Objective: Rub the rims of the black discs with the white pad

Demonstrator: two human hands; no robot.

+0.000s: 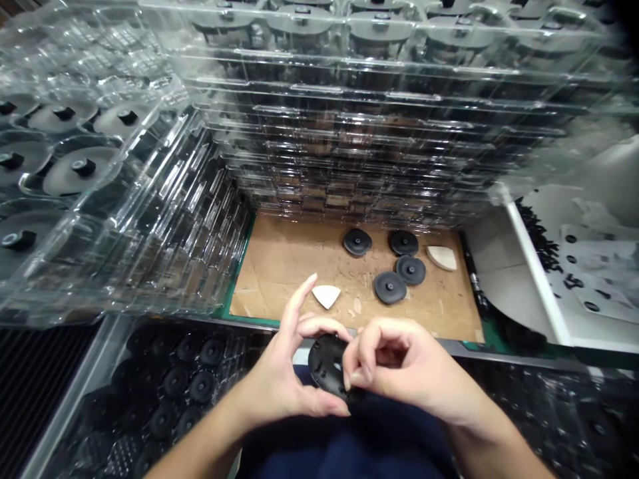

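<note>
My left hand (289, 376) curls round a black round plastic disc (325, 362) and holds it from the left, with the forefinger raised. My right hand (394, 369) is closed in a pinch at the disc's right edge. Both hands hover over my lap, just in front of the table's front edge. On the brown cardboard sheet (284, 259) beyond lie several more black discs (390, 287) and two white rounded-triangle pads, one near my hands (326, 295), one at the right (442, 257).
Tall stacks of clear plastic trays (379, 133) holding discs wall off the back and left (90, 199). A tray of black discs (184, 382) sits low at my left. A white bin (589, 266) with small black parts stands at the right.
</note>
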